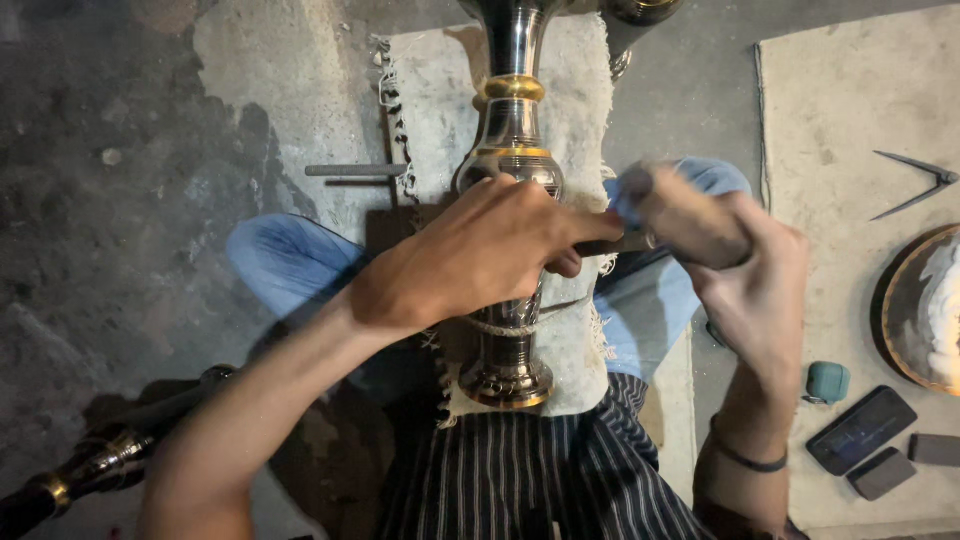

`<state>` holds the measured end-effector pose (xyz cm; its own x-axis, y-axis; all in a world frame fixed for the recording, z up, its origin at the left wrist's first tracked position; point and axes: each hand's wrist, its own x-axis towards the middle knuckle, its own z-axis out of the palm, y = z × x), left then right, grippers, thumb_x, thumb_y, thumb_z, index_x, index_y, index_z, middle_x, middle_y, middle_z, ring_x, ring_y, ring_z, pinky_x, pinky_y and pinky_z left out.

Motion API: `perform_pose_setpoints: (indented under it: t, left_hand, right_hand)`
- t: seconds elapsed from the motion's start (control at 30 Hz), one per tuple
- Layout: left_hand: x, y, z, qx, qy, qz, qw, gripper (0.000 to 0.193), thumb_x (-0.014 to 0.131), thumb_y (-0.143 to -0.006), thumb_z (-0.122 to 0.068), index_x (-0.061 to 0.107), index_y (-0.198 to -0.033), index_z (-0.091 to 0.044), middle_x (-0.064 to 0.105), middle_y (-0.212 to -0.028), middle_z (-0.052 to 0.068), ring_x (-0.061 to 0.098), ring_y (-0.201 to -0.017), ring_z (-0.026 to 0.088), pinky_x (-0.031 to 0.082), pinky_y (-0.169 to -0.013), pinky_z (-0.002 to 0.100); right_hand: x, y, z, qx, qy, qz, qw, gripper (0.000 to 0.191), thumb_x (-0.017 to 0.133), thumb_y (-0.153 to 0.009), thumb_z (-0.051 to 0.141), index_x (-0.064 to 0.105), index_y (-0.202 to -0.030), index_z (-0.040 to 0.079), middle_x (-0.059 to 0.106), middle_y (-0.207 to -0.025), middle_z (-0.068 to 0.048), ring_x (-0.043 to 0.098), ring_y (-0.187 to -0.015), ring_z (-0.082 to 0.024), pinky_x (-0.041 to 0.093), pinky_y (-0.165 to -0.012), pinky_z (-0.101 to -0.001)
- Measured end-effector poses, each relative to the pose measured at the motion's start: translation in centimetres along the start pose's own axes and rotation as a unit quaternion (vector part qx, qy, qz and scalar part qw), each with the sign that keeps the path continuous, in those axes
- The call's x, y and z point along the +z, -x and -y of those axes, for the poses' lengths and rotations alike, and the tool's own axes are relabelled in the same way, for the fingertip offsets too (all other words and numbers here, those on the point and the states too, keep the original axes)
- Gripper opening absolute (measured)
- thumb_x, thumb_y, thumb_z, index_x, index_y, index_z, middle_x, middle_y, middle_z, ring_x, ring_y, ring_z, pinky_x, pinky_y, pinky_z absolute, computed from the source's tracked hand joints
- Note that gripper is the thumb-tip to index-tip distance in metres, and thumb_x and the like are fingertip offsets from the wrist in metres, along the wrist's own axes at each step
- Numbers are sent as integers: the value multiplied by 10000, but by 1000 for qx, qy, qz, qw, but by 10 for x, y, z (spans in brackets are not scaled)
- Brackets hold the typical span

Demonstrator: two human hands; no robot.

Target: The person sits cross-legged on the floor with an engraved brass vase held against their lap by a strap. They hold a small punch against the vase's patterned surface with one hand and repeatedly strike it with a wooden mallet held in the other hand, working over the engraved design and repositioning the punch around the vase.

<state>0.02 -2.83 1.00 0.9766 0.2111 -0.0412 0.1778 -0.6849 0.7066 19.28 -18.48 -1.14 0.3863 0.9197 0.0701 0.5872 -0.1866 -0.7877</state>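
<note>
A tall dark metal vase [511,130] with gold bands lies lengthwise on a pale cloth [440,110] between my knees, its base [506,382] toward me. My left hand [480,250] rests on the vase's belly and pinches a thin metal chisel [620,243] against it. My right hand [745,270] grips a wooden mallet [680,215], blurred, just right of the chisel's end. A cord [505,327] loops around the vase's lower stem.
A metal rod [355,170] lies on the floor to the left. To the right, on a mat [850,90], are metal dividers [915,180], a round plate [915,310], a teal case [827,381], a phone [861,429] and small dark blocks [880,472]. Another dark vase [90,465] lies at lower left.
</note>
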Motion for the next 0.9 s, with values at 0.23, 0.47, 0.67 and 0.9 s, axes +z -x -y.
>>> perform_pose_setpoints:
  t: [0.23,0.47,0.67,0.9]
  left_hand:
    - [-3,-11,5,46,-17,42,998,640,654,-817,185,587,-1396,-79,782,-925,135,789,-759,227,670,-666,327]
    - [-3,-17,5,62,-30,95,993,701,681,-764,177,631,-1360,-188,797,-902,59,789,-757,192,668,-727,331]
    - [-6,-13,1,22,-16,112,993,680,628,-782,198,629,-1356,-167,796,-912,84,785,-684,194,659,-654,329]
    - [-1,8,5,56,-1,-12,998,636,463,-846,256,623,-1372,-65,777,-932,163,790,-733,221,630,-551,255]
  right_hand:
    - [25,36,-28,76,-201,-91,972,193,791,-903,-27,606,-946,9,636,-828,-32,605,-732,-96,496,-667,-254]
    - [46,57,-50,133,-242,-158,948,260,840,-882,-26,595,-968,-14,620,-880,-33,584,-744,-84,486,-653,-235]
    - [40,59,-49,79,-202,-139,966,216,737,-912,-85,617,-1081,-22,656,-959,-48,677,-920,-114,576,-872,-266]
    - [-4,20,-13,-67,160,-57,983,341,807,-764,-97,652,-1059,-26,668,-871,-106,633,-786,-164,509,-744,-323]
